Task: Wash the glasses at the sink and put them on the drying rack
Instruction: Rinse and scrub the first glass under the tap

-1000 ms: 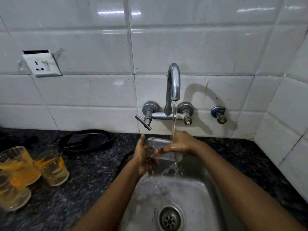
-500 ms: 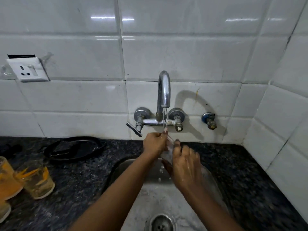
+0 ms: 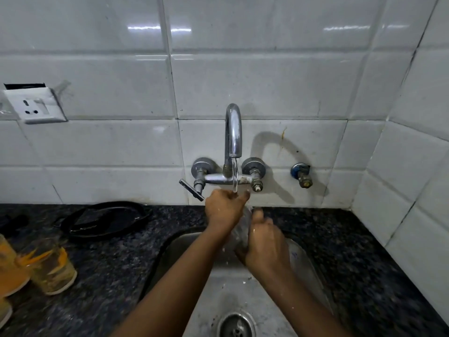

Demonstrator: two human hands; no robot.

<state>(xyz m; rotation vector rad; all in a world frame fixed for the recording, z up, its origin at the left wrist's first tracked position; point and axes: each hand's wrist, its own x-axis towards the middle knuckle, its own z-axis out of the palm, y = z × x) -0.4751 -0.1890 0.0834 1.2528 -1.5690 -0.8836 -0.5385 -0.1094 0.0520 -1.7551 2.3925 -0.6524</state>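
Note:
A clear glass (image 3: 243, 229) tilts over the steel sink (image 3: 301, 261), held between both hands under the running tap (image 3: 233, 139). My left hand (image 3: 224, 207) grips its upper end, right where the water stream lands. My right hand (image 3: 266, 242) wraps round its lower end. Most of the glass is hidden by the hands. Several glasses with orange patterns (image 3: 52, 268) stand on the dark counter at the far left. No drying rack is in view.
A black pan (image 3: 104, 220) lies on the speckled counter (image 3: 116, 263) behind the glasses. A tap lever (image 3: 192, 189) sticks out left of my left hand. A wall socket (image 3: 34, 105) is at upper left. The sink drain (image 3: 237, 325) is at the bottom.
The glass has gone from lying sideways between my hands to tilted lengthways. My left hand rose to its top under the stream and my right hand dropped to its lower end.

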